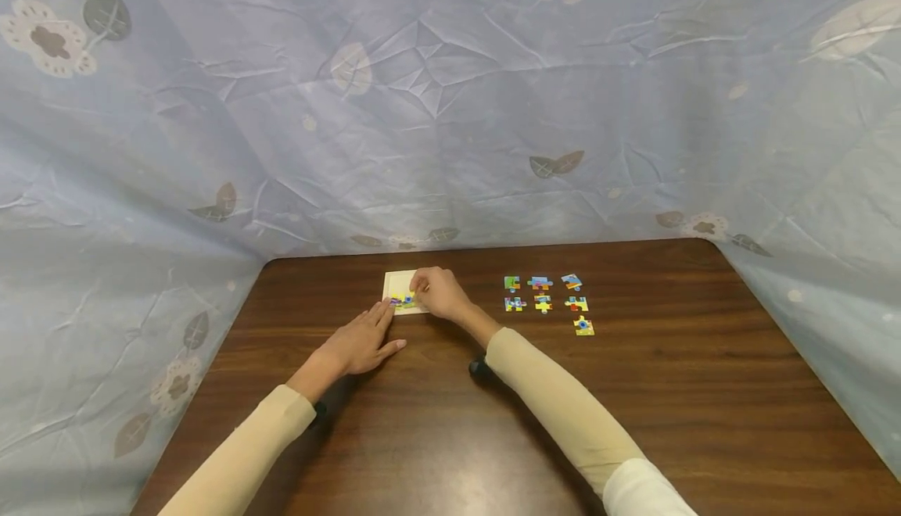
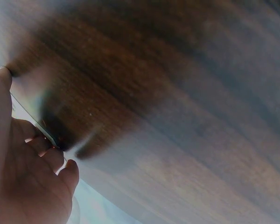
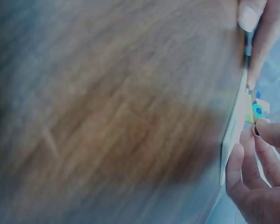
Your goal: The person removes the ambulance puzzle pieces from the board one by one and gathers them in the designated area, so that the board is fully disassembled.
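A cream puzzle board [image 1: 398,280] lies near the far edge of the table, with a few colourful jigsaw pieces [image 1: 399,302] along its near left part. My left hand [image 1: 355,342] rests on the table with straight fingers, the fingertips touching the board's lower left corner. Over the board's right part, my right hand [image 1: 439,292] pinches a small jigsaw piece between thumb and fingers; most of that piece is hidden. In the right wrist view, a blue-ringed yellow piece [image 3: 258,110] shows on the board just beyond the thumb [image 3: 270,133].
Several loose jigsaw pieces [image 1: 541,303] lie in rough rows to the right of the board, one blue-dotted piece [image 1: 583,326] lowest. The brown wooden table [image 1: 669,391] meets a floral curtain [image 1: 436,148] at its far edge.
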Demonstrator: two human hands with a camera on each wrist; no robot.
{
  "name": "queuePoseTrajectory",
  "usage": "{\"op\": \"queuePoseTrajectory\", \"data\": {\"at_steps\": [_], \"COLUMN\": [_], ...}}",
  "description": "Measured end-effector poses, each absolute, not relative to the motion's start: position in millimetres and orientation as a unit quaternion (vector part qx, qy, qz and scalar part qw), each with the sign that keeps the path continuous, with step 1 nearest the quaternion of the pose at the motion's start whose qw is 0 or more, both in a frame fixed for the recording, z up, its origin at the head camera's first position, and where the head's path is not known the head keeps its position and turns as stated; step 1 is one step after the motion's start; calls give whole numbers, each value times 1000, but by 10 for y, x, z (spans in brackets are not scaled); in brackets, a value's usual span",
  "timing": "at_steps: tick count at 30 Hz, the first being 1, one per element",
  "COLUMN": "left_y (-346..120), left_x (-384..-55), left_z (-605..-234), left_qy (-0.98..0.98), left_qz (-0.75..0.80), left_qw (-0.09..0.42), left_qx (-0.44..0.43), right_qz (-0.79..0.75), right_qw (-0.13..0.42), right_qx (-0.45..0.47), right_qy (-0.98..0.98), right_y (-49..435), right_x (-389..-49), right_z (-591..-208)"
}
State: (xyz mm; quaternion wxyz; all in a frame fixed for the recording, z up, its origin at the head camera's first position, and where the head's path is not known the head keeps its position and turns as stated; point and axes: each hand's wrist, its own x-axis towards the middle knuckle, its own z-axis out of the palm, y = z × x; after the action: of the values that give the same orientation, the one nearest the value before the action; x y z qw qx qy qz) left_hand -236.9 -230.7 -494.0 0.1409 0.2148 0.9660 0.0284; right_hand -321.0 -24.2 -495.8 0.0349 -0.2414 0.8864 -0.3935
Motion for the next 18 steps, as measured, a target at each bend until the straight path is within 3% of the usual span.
{"op": "queuePoseTrajectory", "data": {"at_steps": [18], "left_y": [-2306], "left_x": [-2348], "left_z": [-4908], "left_qy": [967], "left_qz": [33], "left_qw": [140], "left_qx": [213], "right_qz": [-546], "right_qw": [96], "right_qx": [-203], "right_qy": [807], "right_y": [57], "right_x": [-3134], "right_z": [-4685]}}
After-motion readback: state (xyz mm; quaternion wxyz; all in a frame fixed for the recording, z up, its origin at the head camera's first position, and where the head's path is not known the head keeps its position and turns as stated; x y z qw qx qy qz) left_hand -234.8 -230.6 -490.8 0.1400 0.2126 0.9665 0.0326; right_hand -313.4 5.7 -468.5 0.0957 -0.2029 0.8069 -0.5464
